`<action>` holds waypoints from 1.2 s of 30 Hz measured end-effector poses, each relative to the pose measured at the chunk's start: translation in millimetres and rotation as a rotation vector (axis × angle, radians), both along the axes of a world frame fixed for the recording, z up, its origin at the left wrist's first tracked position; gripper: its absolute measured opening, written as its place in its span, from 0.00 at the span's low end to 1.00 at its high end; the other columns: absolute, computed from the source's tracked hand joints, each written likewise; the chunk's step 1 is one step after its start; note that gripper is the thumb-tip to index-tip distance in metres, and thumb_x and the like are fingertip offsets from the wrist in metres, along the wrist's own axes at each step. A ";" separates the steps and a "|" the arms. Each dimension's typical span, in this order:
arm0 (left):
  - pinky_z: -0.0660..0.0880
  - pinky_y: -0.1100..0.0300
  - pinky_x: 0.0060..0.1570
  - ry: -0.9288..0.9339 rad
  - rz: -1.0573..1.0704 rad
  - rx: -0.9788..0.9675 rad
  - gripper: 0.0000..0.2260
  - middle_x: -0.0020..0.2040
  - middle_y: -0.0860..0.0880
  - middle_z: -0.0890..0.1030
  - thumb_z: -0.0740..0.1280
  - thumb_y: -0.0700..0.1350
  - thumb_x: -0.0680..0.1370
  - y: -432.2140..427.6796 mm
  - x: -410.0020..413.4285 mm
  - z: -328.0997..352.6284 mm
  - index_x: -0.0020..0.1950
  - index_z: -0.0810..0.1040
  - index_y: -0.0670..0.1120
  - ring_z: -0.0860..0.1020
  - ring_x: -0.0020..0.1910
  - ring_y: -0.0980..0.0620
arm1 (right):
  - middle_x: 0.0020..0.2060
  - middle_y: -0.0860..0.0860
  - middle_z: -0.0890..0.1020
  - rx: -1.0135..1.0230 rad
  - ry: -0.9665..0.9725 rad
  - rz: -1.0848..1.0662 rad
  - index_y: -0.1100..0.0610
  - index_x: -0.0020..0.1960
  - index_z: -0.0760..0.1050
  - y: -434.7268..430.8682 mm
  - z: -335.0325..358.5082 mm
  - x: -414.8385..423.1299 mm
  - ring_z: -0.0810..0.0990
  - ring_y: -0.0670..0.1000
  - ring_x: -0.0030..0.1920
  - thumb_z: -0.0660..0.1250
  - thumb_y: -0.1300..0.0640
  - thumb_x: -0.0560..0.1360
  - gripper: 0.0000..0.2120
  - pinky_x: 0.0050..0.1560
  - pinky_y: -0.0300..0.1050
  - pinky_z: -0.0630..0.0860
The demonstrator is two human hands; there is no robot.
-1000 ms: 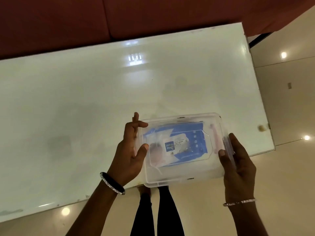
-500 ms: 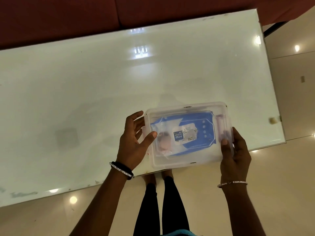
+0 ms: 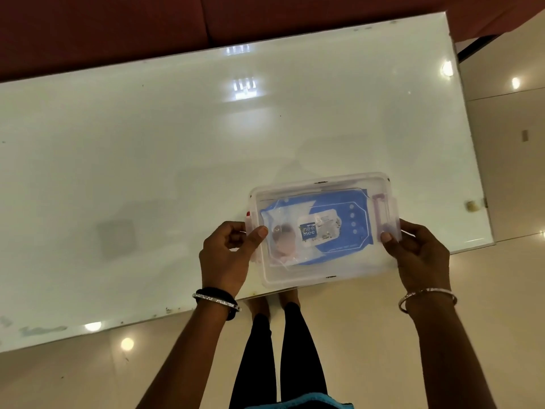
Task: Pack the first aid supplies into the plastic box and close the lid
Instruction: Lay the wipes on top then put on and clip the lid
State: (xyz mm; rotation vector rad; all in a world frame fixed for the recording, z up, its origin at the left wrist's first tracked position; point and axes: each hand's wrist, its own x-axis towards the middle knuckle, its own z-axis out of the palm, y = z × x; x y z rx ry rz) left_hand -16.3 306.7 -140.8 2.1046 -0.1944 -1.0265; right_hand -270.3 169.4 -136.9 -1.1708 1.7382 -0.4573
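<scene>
A clear plastic box [image 3: 324,270] with its lid on sits at the near edge of the white table [image 3: 147,172], partly overhanging it. Through the lid I see a blue wipes pack [image 3: 339,222] and a small clear bag with a pinkish item [image 3: 283,240]. My left hand [image 3: 227,255] grips the box's left end, thumb on the lid and fingers curled over the side latch. My right hand [image 3: 418,255] grips the right end, thumb pressing on the lid by the right latch [image 3: 389,214].
A dark red sofa [image 3: 177,22] runs along the table's far side. The glossy tiled floor [image 3: 383,335] lies below and to the right, with my own legs [image 3: 277,349] standing at the table's near edge. A small fitting [image 3: 472,205] sits at the table's right edge.
The box has come down onto the table's near edge. My left fingers have curled from spread to closed around the left latch, and my right hand has shifted up the right end.
</scene>
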 end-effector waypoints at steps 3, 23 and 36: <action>0.81 0.52 0.47 0.171 0.054 -0.016 0.27 0.53 0.53 0.82 0.73 0.61 0.63 0.0 -2.8 -1.8 0.58 0.77 0.50 0.81 0.50 0.58 | 0.42 0.53 0.86 0.121 0.006 0.042 0.51 0.49 0.79 -16.7 6.7 -2.8 0.82 0.39 0.35 0.78 0.61 0.67 0.13 0.41 0.43 0.74; 0.69 0.58 0.34 -0.546 -0.167 0.170 0.18 0.29 0.51 0.75 0.65 0.57 0.77 -8.9 -29.6 10.7 0.48 0.81 0.42 0.73 0.28 0.47 | 0.56 0.49 0.86 0.660 -0.287 0.245 0.48 0.61 0.81 -50.1 4.1 -27.6 0.84 0.48 0.57 0.77 0.46 0.62 0.27 0.53 0.44 0.82; 0.76 0.51 0.36 -0.619 -0.291 0.243 0.21 0.33 0.39 0.83 0.61 0.54 0.80 -14.4 -42.1 21.0 0.68 0.76 0.44 0.80 0.32 0.35 | 0.61 0.59 0.82 0.667 -0.391 0.227 0.62 0.65 0.77 -61.4 0.0 -24.1 0.81 0.57 0.61 0.73 0.64 0.65 0.28 0.62 0.49 0.78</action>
